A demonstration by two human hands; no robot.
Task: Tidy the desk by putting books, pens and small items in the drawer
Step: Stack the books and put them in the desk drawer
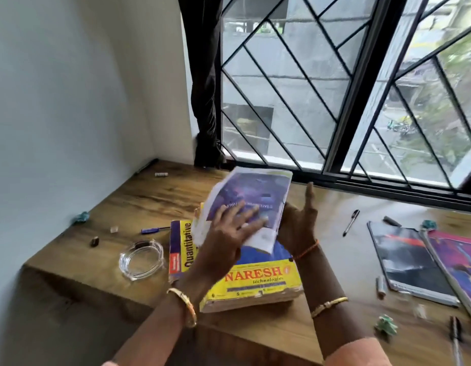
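A purple-covered book (253,191) tilts above a stack on the wooden desk (139,204). My left hand (229,233) presses flat on its cover with straight fingers. My right hand (300,225) supports the book's right edge from beside and beneath, with the fingers extended upward. Under it lies a yellow and blue "Naresh" book (258,283), and a yellow "Quantitative" book (180,249) sits at the stack's left. No drawer is in view.
A glass ashtray (142,260), a blue pen (155,229) and small bits lie to the left. To the right are a black pen (351,222), two notebooks (411,262), a marker (381,286), crumpled green paper (386,324) and another pen (456,339). A barred window (334,88) stands behind.
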